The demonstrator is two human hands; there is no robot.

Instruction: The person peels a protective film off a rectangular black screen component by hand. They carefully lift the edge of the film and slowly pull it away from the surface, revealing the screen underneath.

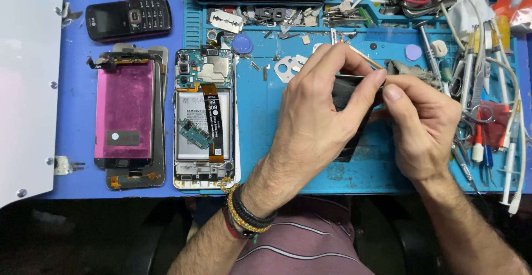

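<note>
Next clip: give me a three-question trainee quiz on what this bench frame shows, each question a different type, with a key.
1. True or false: the opened phone with its battery exposed lies to the left of the left hand.
2. Multiple choice: what do both hands grip together? A) a pair of scissors B) a flat black panel C) a round purple cap
3. Fill in: the old keypad phone lies on the blue table beyond the detached ____ with the magenta back.

Key: 1 true. 2 B; the right hand pinches its upper edge opposite the left hand. 3 screen.
</note>
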